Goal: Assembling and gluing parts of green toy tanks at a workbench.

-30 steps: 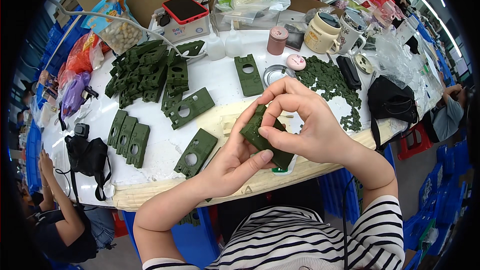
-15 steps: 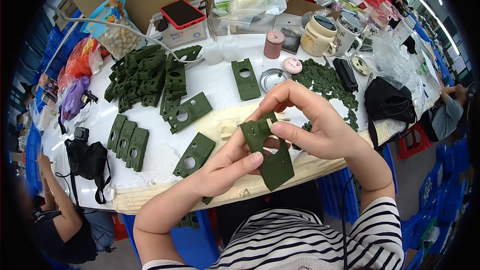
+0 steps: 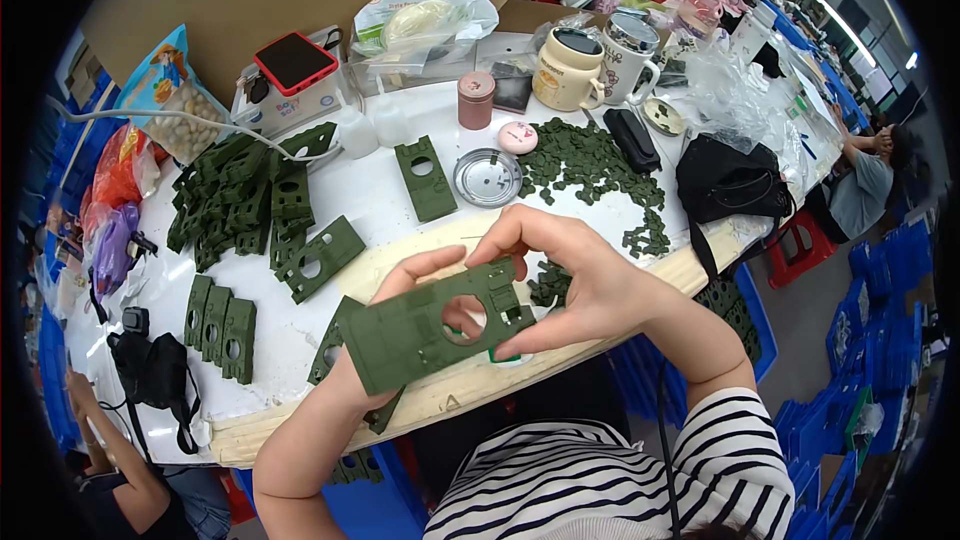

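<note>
A dark green plastic toy-tank hull shell (image 3: 400, 340) with a round hole is held up over the table's front edge, its long side tilted. My right hand (image 3: 600, 290) grips its right end, thumb below and fingers at the top edge. Behind the shell is my left hand (image 3: 410, 272), mostly hidden; one finger shows above it and fingertips show through the hole. Small green plastic pieces (image 3: 548, 285) lie just beyond my right thumb. Another green shell (image 3: 328, 345) lies partly covered beside my left wrist.
Green shells (image 3: 230, 205) are heaped at the left, with several more in a row (image 3: 220, 330). Small green parts (image 3: 590, 170) spread at the right, near a metal tin (image 3: 488, 178), mugs (image 3: 570, 70) and a black bag (image 3: 730, 180). Blue bins (image 3: 740, 325) stand below the edge.
The shell has turned from nearly upright to lying across, its plain end now to the left over my left wrist. My left thumb has gone from its front; the view has shifted right.
</note>
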Tool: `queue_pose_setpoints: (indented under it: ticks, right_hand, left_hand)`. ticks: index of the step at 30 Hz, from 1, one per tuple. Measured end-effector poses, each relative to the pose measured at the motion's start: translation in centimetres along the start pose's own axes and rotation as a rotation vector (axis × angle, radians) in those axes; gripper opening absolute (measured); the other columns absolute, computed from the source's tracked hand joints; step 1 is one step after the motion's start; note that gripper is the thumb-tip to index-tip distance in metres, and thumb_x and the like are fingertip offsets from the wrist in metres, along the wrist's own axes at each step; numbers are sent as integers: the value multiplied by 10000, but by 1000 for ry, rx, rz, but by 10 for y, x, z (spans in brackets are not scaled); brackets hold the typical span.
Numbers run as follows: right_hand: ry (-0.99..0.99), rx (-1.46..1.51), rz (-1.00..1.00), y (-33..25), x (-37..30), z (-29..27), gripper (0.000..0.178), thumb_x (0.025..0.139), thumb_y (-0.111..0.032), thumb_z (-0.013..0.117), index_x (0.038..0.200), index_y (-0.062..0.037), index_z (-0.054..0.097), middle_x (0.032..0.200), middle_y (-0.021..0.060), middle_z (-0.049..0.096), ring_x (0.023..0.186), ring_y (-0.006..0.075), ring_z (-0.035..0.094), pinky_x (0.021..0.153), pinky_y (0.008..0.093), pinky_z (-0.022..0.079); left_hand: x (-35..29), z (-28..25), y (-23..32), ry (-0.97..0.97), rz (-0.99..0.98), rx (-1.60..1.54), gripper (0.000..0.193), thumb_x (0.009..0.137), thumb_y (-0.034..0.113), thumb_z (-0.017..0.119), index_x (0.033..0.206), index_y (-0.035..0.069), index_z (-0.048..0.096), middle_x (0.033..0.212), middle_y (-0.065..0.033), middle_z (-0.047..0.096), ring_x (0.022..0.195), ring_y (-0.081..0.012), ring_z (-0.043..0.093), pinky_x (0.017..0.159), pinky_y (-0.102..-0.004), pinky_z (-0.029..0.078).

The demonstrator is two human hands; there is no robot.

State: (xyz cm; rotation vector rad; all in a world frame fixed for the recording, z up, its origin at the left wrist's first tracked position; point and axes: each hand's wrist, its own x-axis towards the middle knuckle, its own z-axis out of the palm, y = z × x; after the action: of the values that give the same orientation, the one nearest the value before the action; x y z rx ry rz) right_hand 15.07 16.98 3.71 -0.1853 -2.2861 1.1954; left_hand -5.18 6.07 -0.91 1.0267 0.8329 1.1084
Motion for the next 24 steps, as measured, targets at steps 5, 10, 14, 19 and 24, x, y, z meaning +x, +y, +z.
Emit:
queue_pose_setpoints:
  ticks: [5,10,14,19,24]
  right_hand:
    - [134,-5,80,5,-15,23,562,688,-217,832,1116,-18,527,909,50,530,756,149,515,669,273,431]
    - [149,-103,246,2,-30,-6,474,710,-129,812,1092,-7,560,948,68,598,773,132,559,689,259,464]
    - [175,-623,530,27,-59,-70,101,795,-77,679,798,5,620,737,114,629,675,220,631,640,312,508]
    - [5,-621,766,48,-95,-100,123,738,-81,718,804,-6,645,710,110,639,671,221,637,620,315,497]
    - [-8,-563,653,51,-93,-96,142,712,-35,744,799,4,639,723,80,614,636,165,599,592,285,476]
  left_hand:
    - [-6,19,6,-28,158,-137,740,821,39,697,1403,33,240,1326,-155,420,1135,-238,529,958,-415,505]
    - [-5,13,5,-39,144,-143,676,840,55,677,1380,33,271,1396,-198,358,1187,-278,499,965,-447,501]
    - [-6,16,6,-1,71,-148,713,822,165,710,1377,64,273,1395,-207,380,1194,-329,505,942,-466,512]
    - [-6,17,4,7,41,-114,734,812,183,718,1385,82,270,1389,-208,394,1191,-360,518,920,-463,526]
    - [-6,18,4,23,24,-116,746,805,195,727,1385,77,273,1387,-210,401,1184,-355,526,918,-463,526]
